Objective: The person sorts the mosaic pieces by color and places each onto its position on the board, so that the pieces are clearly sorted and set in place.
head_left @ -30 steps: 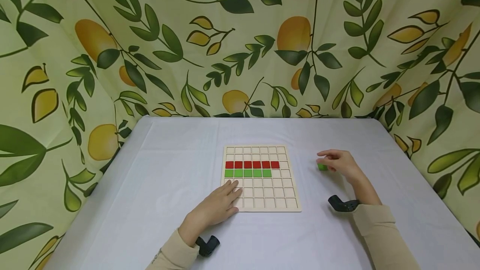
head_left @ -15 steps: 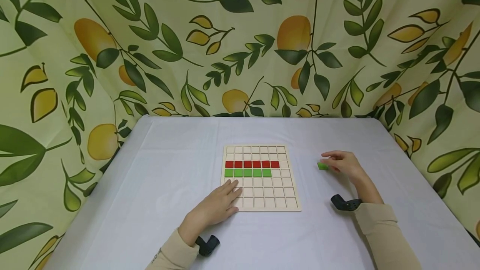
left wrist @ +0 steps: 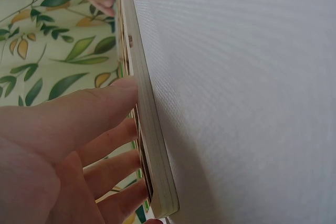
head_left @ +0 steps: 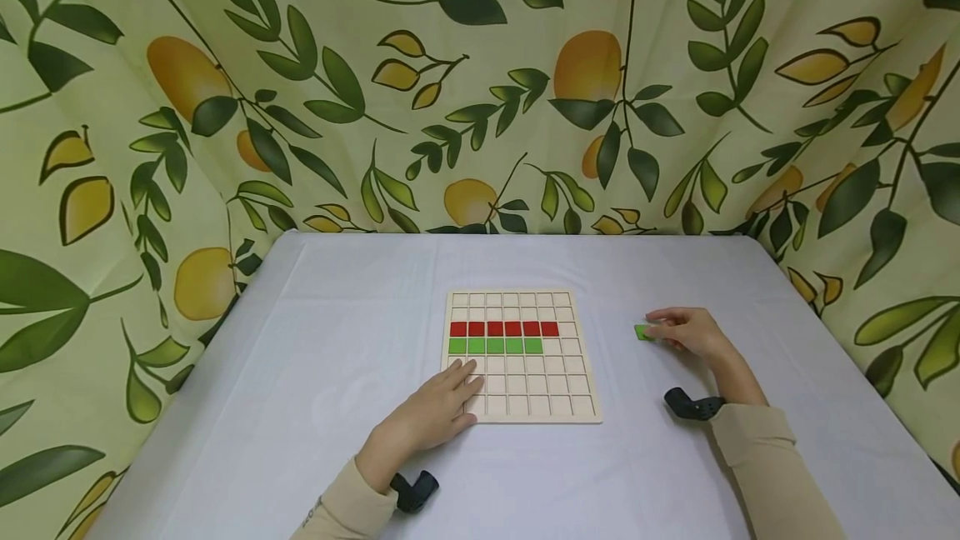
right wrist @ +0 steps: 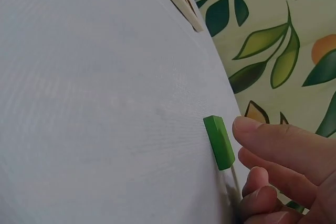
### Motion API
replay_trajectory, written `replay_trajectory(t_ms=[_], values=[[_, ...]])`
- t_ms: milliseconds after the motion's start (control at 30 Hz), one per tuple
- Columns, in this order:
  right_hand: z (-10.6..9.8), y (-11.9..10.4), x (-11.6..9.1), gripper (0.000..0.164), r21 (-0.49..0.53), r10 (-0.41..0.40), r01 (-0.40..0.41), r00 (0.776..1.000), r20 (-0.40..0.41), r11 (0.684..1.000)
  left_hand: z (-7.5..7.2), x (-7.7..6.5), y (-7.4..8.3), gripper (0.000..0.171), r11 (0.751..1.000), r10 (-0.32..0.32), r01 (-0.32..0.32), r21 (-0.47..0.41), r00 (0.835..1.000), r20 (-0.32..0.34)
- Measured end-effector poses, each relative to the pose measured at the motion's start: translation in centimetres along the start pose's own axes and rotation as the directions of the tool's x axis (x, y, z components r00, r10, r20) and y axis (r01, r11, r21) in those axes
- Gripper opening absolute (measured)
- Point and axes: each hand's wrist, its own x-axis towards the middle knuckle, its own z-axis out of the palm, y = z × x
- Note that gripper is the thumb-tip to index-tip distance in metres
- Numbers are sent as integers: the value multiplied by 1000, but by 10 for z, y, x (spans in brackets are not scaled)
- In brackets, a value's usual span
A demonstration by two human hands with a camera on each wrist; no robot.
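Flat on the lower left of a wooden grid board [head_left: 540, 386] rests my left hand [head_left: 429, 415], fingers spread. The left wrist view shows its thumb [left wrist: 113, 98] against the edge of the board [left wrist: 152, 129]. To the right of the board, a small green tile [head_left: 641, 332] lies on the white cloth. My right hand [head_left: 690, 333] is right beside it, fingertips overlapping its right side in the head view. In the right wrist view, the thumb and index finger [right wrist: 283, 145] are bent close beside the green tile [right wrist: 219, 142], not closed around it.
Several red tiles [head_left: 506, 329] form a row on the board, with several green tiles [head_left: 496, 346] in the row below. A white cloth [head_left: 337, 315] covers the table. Behind it hangs a leaf-and-fruit patterned curtain [head_left: 480, 107]. Black devices [head_left: 416, 492] sit at both wrists.
My right hand has shifted slightly right and then lower, with its fingertips at the green tile's right side. The tile has turned a little. My left hand stays in place on the board.
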Motion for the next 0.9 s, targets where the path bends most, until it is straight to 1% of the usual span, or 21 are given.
replay_trajectory(t_ms=[200,433,667,900], values=[[0,1,1,53,13,-21,21,1000,7,1000,0,-1,0,52,1000,4,-4,-6,1000,-5],[1,3,1,52,-7,-2,2,1000,5,1000,0,-1,0,53,1000,3,-3,-9,1000,-4],[2,5,1,50,-11,-24,24,1000,13,1000,1,0,-1,52,1000,2,-2,-9,1000,-5],[3,5,0,48,-17,-29,29,1000,3,999,1,0,-1,53,1000,-3,3,-15,1000,-6]])
